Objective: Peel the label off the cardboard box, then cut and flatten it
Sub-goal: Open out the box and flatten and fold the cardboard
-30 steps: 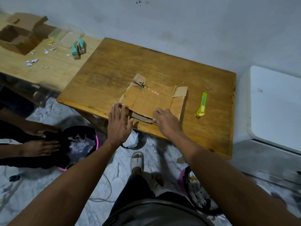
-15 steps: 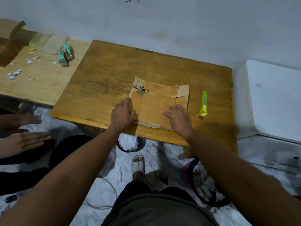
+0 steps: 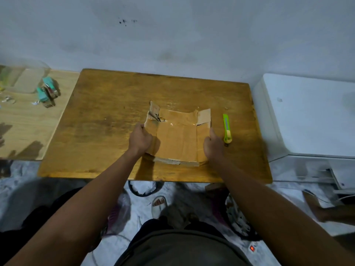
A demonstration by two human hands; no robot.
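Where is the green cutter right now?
In the head view, the cutter lies on the table, right of the cardboard, just beyond the right hand.

both hands (image 3: pixel 139 140) (image 3: pixel 213 144) grip the flattened cardboard box (image 3: pixel 177 140) by its side edges

Pale blue-grey wall (image 3: pixel 192 35) behind, smudged with dark specks. Worn brown wooden table (image 3: pixel 107 120) against it, lighter wooden table (image 3: pixel 28 127) adjoining on the left, white cabinet (image 3: pixel 311 120) on the right. Mottled white floor (image 3: pixel 15 181) below, dimly lit.
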